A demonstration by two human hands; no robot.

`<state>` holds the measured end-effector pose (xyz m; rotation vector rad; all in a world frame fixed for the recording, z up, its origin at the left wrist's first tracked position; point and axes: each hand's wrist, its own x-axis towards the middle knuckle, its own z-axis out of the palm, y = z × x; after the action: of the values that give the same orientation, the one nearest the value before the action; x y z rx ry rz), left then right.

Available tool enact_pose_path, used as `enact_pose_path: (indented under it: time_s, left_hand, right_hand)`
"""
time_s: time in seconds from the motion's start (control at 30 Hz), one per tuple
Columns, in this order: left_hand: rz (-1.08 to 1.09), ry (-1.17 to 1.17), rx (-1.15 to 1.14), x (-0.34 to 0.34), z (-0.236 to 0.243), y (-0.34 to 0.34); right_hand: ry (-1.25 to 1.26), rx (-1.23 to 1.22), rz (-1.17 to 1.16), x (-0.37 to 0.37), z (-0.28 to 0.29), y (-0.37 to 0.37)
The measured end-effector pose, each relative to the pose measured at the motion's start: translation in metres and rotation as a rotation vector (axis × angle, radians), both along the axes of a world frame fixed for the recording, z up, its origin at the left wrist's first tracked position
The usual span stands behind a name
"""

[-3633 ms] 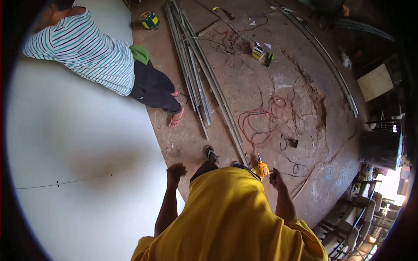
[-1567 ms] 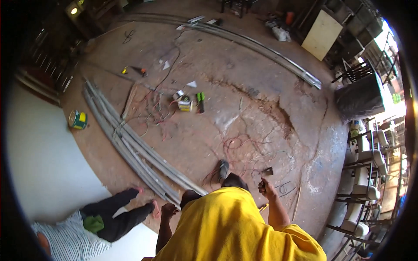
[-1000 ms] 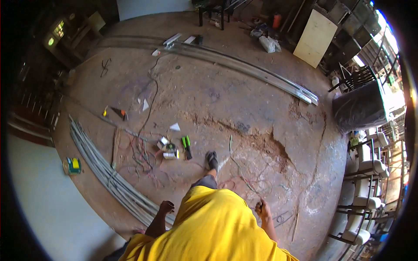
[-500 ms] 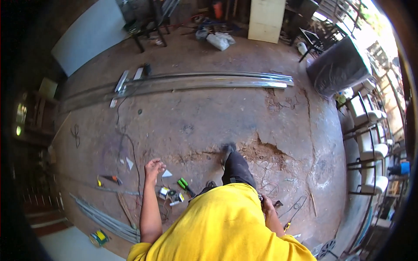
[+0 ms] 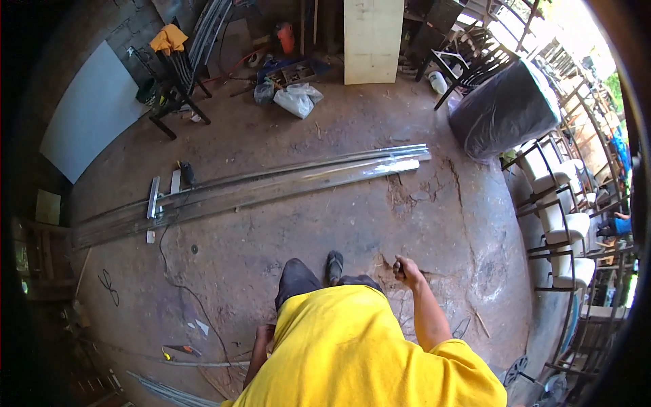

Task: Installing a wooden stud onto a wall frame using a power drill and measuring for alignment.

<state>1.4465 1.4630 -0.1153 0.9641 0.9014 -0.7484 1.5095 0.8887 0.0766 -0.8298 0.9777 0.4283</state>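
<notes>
one group of long, shiny silver metal bars (image 5: 380, 169) lies beyond one clenched right hand (image 5: 407, 270), while one half-hidden left hand's (image 5: 264, 334) grip i cannot tell.

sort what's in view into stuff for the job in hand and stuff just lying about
Likely for the job: long metal strips, ahead of the right hand

Seemingly just lying about: white plastic bag, orange cloth, pale board

Metal channels (image 5: 325, 178) across the floor (image 5: 271, 237)
</notes>
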Motion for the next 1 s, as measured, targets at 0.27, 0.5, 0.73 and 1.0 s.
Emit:
enact_pose_path:
  time_s: [0.27, 0.5, 0.73, 1.0]
  left_hand:
    - [-0.632, -0.283, 0.471, 0.267, 0.108, -0.077]
    - [-0.874, -0.397, 0.534, 0.476, 0.127, -0.088]
    - [-0.540, -0.459, 0.570, 0.643, 0.178, -0.122]
    - [-0.769, -0.478, 0.564, 0.672, 0.101, -0.165]
  right_hand:
    - [-0.137, 0.063, -0.125, 0.143, -0.016, -0.027]
    - [0.152, 0.062, -0.393, 0.163, -0.040, 0.025]
    - [0.260, 0.042, -0.423, 0.224, -0.082, 0.038]
    - [0.195, 0.163, -0.343, 0.419, -0.115, -0.093]
